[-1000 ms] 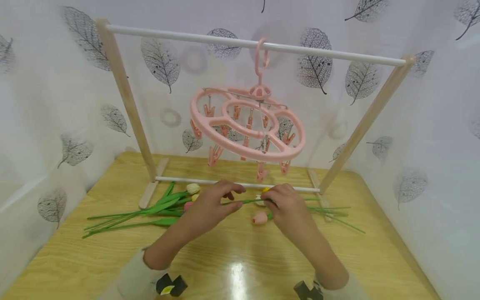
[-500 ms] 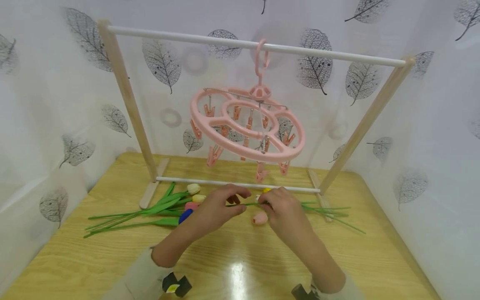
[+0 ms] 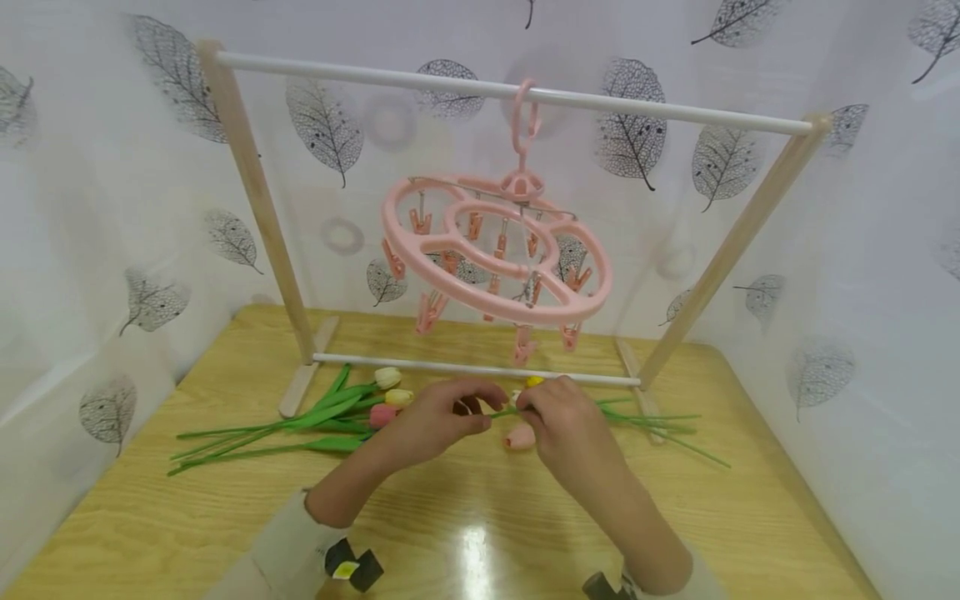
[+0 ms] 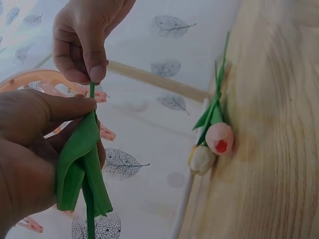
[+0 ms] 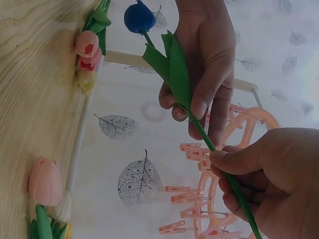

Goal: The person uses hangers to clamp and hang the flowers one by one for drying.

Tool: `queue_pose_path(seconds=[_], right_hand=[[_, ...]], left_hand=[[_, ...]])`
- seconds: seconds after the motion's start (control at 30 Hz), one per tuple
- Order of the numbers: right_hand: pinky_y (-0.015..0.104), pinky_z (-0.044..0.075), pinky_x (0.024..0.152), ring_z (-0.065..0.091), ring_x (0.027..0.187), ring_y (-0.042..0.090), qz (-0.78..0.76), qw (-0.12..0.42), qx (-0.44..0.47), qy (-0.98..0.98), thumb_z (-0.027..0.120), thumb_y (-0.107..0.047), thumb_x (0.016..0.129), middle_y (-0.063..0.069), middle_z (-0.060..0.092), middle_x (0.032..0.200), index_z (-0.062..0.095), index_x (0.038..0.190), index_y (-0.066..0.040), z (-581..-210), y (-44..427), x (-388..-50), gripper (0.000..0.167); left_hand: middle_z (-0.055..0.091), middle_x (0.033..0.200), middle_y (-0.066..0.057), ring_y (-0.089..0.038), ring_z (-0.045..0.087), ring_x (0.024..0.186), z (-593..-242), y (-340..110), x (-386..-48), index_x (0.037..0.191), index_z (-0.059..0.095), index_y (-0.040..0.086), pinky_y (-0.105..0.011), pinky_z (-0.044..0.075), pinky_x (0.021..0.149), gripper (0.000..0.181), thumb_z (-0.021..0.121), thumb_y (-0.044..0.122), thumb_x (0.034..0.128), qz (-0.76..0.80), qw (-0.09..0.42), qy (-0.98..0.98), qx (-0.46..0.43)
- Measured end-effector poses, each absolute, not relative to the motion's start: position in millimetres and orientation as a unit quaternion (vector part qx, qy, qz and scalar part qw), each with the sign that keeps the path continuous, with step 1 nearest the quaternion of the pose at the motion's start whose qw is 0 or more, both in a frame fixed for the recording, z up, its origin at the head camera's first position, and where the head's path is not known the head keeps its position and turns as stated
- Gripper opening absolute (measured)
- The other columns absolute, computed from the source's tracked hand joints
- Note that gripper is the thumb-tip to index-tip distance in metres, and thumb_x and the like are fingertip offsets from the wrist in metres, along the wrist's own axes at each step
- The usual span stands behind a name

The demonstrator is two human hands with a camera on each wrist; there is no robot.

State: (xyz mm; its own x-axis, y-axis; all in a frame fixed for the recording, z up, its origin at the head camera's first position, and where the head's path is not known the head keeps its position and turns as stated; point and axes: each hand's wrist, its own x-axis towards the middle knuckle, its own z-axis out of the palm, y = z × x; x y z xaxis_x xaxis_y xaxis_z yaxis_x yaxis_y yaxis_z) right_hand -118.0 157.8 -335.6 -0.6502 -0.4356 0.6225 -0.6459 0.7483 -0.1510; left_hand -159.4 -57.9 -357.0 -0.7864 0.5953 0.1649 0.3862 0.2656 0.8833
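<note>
A blue artificial tulip [image 5: 139, 17] with green leaves is held by both hands above the table. My left hand [image 3: 438, 425] pinches its stem at the base of the leaves, with the thumb on the stem. Farther down, my right hand [image 5: 274, 179] pinches the bare green stem between thumb and fingers. The leaves [image 4: 84, 154] hang beside the left palm in the left wrist view. In the head view, the left hand and forearm mostly hide the blue head. Just beneath the right hand [image 3: 573, 429] lies a pale pink tulip [image 3: 520, 437].
Several tulips, one of them pink [image 3: 382, 416], lie at left with stems pointing left. More stems [image 3: 667, 417] spread at right, near a yellow bloom [image 3: 535, 381]. Behind stands a wood-and-white rack [image 3: 258, 200], carrying a round pink clip hanger [image 3: 495, 292] over the hands.
My left hand has shifted slightly right, closer to the right hand. The blue head showed below the left wrist half a second ago and is now mostly covered. The hanger stays put.
</note>
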Motion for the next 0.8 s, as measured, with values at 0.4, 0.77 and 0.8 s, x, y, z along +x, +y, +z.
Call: queue_pose_path(seconds=[0.4, 0.77, 0.8], right_hand=[[0.048, 0.049, 0.096, 0.064, 0.087, 0.023, 0.106, 0.377, 0.326, -0.861, 0.076, 0.003, 0.082, 0.003, 0.072, 0.086, 0.072, 0.086, -0.008, -334.9, 156.4, -114.4, 0.012], [0.044, 0.043, 0.110, 0.062, 0.090, 0.039, 0.238, 0.591, 0.335, -0.694, 0.062, -0.009, 0.099, 0.018, 0.069, 0.090, 0.070, 0.088, 0.005, -313.3, 158.9, -118.2, 0.020], [0.039, 0.045, 0.107, 0.061, 0.088, 0.040, 0.262, 0.609, 0.324, -0.676, 0.063, -0.009, 0.098, 0.020, 0.068, 0.089, 0.069, 0.087, 0.007, -312.1, 160.3, -118.9, 0.020]], left_hand=[[0.064, 0.129, 0.001, -0.017, 0.062, 0.106, -363.1, -56.9, -162.3, 0.134, 0.064, 0.020, -0.032, 0.056, 0.086, 0.037, 0.062, 0.009, 0.0985, 0.554, 0.167, 0.752, 0.316], [0.063, 0.131, 0.000, -0.021, 0.058, 0.111, -358.4, -55.5, -155.4, 0.134, 0.064, 0.021, -0.035, 0.055, 0.089, 0.034, 0.063, 0.014, 0.1001, 0.603, 0.166, 0.721, 0.298], [0.063, 0.130, -0.001, -0.021, 0.057, 0.110, -358.1, -55.1, -154.9, 0.133, 0.065, 0.021, -0.034, 0.056, 0.088, 0.034, 0.063, 0.013, 0.1001, 0.609, 0.165, 0.718, 0.294]])
